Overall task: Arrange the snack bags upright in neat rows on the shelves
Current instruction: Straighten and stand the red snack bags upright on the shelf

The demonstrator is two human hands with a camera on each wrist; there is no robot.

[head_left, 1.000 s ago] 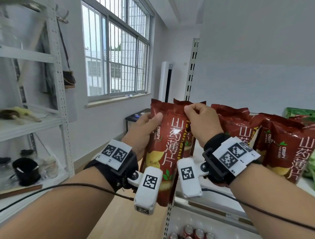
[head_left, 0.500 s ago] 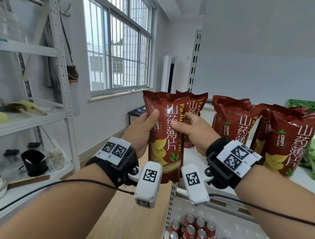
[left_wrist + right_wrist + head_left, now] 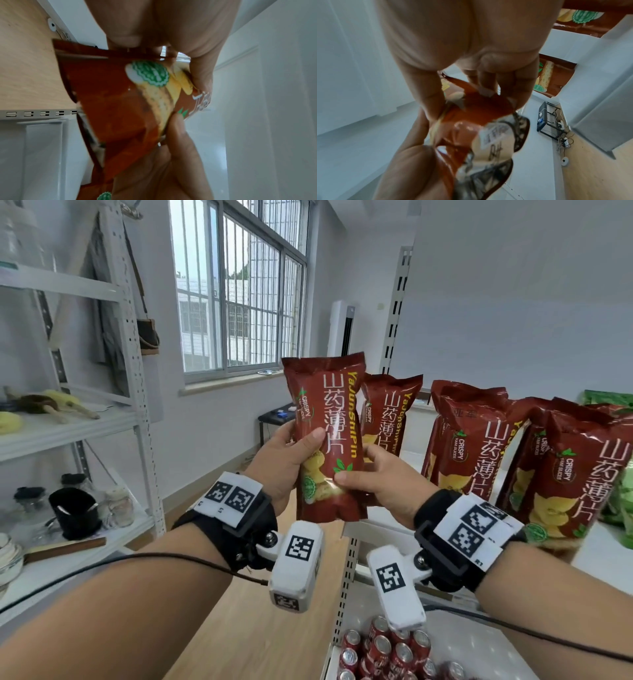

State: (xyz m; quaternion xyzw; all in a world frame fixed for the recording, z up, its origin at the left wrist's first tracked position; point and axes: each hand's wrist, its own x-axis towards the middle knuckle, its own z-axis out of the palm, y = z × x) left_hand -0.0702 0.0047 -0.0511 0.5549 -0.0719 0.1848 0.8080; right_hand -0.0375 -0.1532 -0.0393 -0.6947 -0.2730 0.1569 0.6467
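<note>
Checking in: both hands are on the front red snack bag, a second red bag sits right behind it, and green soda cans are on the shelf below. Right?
Not quite: the soda cans on the lower shelf are red, not green, as the head view shows. The rest holds: the left hand and right hand both grip the front red snack bag, and a second red bag sits right behind it.
</note>
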